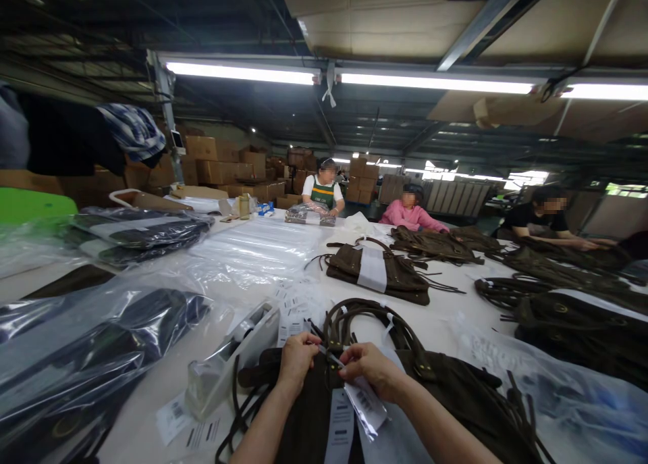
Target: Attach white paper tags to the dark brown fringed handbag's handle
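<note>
A dark brown handbag (450, 390) lies on the table in front of me, its looped handles (372, 308) pointing away. Between my hands, near the handle base, runs a thin pale strip (331, 356). My left hand (298, 361) pinches its left end, and my right hand (368, 369) pinches the other end between thumb and fingers. Below my right hand hangs a small clear packet with a printed label (365, 407). Beside it, a long white tag (339, 423) rests on the bag. Dark cords (243, 410) trail from the bag's left side.
Several plastic-wrapped bags (101, 356) lie at left, before clear plastic sleeves (253, 248). A white box (253, 342) and printed label sheets (298, 305) sit close to my left hand. Another brown bag (349, 268) lies ahead; more (582, 315) lie at right. Three co-workers (322, 192) are across the table.
</note>
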Tool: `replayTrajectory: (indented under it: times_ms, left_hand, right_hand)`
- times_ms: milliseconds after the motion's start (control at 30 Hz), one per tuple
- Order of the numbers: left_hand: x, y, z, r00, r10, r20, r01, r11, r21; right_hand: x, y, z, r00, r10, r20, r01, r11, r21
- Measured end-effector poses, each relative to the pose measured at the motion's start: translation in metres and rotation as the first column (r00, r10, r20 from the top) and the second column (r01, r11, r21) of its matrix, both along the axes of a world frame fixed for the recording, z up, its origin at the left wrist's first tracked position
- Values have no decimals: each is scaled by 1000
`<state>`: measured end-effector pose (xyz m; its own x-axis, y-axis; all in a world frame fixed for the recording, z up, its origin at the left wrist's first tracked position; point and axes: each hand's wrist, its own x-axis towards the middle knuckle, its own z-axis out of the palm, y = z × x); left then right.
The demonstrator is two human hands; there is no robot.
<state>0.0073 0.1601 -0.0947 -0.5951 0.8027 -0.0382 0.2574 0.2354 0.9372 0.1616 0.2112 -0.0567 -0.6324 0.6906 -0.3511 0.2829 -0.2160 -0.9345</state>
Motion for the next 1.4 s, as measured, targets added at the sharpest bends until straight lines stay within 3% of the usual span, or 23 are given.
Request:
replayTrajectory:
  times_ms: [300,433,567,733,967,1100,1267,1400]
  left_hand:
    - [1,2,2,979,72,-191,-85,995,-60]
    - [0,3,1,976,98,-192,-113,991,-68]
    - [-1,3,-2,995,78,-68,-79,997,-16]
    - [3,0,1,975,11,220,-39,992,121]
    - [0,-7,7,855,7,518,-183,939,290]
    - [-1,-12,11,791,-43,610,-195,928,318]
    - [4,-24,19,735,-137,664,-82,954,288]
    - [11,-33,26,780,-178,600,41,971,234]
  right_hand:
    - [7,-1,11,998,-40,-40,36,995,-89]
    - [7,-4,7,998,-40,-53,35,994,-107]
    - [8,-3,5,997,-45,-68,37,993,-114]
    - [11,-1,8,996,-52,-67,42,989,-144]
    - [5,-6,11,997,-61,-56,51,985,-167]
    - [-1,-5,10,997,-78,-14,75,987,-140]
    - [-2,2,10,997,-17,80,25,994,-107]
    - [-1,4,13,993,16,118,-4,995,-101]
